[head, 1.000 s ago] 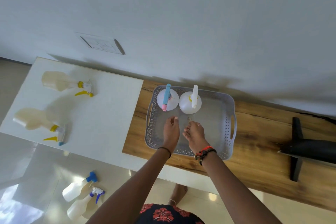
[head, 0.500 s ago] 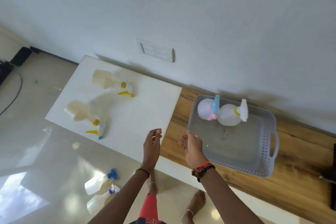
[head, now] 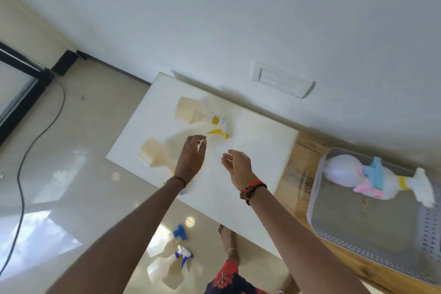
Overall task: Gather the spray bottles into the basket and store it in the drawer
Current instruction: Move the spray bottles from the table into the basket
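Lying flat — two cream, yellow-triggered spray bottles [head: 191, 112]; blurred.

Black band [head: 179, 179] on left wrist, red-black bracelets [head: 253, 188] on right.

We see a bright, evenly daylit room. The glossy floor [head: 78, 150] throws back hard white glare patches at the lower left, and small round light spots below the white desk [head: 262, 150] near its front edge. Soft shadows fall on the desk top under the hands and behind the bottles. The basket [head: 429, 229] and its bottles at the right edge smear with motion blur, and the wall line bends with wide-angle distortion. Both forearms look soft.
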{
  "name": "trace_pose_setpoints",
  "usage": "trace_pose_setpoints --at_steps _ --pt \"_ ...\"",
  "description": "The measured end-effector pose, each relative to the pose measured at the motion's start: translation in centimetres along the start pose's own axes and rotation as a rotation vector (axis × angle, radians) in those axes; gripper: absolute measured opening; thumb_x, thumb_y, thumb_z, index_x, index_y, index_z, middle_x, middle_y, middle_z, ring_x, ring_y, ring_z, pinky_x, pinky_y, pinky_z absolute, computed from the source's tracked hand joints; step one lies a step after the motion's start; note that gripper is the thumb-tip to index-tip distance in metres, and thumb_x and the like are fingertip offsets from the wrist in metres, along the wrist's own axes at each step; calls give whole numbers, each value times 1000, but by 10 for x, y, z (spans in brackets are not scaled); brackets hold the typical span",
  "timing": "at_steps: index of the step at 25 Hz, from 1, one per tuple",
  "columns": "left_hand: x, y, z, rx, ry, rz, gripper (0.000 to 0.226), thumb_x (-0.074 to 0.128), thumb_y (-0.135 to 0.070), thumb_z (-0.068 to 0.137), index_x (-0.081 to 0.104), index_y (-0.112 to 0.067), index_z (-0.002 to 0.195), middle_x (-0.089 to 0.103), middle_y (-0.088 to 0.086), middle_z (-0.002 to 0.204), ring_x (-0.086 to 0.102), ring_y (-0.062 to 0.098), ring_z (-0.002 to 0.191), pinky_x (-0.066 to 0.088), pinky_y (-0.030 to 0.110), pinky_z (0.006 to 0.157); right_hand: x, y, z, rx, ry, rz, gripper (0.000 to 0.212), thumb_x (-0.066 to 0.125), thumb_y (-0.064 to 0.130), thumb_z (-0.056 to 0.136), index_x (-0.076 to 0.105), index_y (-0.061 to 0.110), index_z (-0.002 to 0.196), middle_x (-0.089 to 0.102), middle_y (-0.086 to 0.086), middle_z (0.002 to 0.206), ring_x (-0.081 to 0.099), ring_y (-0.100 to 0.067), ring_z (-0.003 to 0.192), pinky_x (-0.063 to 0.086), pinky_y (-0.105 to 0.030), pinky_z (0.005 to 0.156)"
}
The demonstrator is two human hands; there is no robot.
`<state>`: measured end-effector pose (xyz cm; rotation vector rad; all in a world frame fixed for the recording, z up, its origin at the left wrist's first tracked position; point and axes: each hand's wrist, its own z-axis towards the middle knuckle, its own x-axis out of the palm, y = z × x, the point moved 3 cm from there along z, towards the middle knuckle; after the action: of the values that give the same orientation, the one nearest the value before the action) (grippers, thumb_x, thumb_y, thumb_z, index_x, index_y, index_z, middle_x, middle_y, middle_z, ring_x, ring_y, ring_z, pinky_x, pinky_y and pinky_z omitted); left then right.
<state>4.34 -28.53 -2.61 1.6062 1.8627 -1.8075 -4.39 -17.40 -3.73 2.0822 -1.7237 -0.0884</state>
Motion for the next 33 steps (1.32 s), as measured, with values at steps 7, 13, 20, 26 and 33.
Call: trace_pose_setpoints --at_steps 7,13,20,26,33 --pt "-54 13 122 283 103 598 71 67 -33 85 35 -6 143 38 13 147 38 31 135 29 38 113 94 9 62 -8 190 -177 45 30 -4 98 27 -14 142 36 -35 143 38 -44 134 24 -41 119" --pt "-38 33 181 388 393 986 112 79 -46 69 13 -10 152 19 11 159 12 26 150 9 38 124 125 12 115 44 125 -239 27 30 -3 98 46 11 83 43 -2 79 45 -10 69 35 -39 115" --pt "-22 39 182 278 405 771 102 83 -32 63 26 -10 144 41 11 139 37 28 133 44 38 99 127 -1 110 112 141 19 44 33 -1 99 36 2 143 48 -21 128 51 -25 112 43 -31 107" --pt "-16 46 140 227 384 394 102 85 -34 59 30 -9 141 42 10 137 38 29 130 37 37 108 91 -10 94 96 181 15 50 37 -5 96 39 14 142 53 -16 126 54 -22 114 46 -30 104" --pt "12 25 62 240 227 101 101 88 -33 56 35 -9 138 46 7 135 45 24 124 36 25 99 19 3 65 103 239 73 17 51 21 98 64 11 101 67 -7 100 63 -16 92 56 -27 86"
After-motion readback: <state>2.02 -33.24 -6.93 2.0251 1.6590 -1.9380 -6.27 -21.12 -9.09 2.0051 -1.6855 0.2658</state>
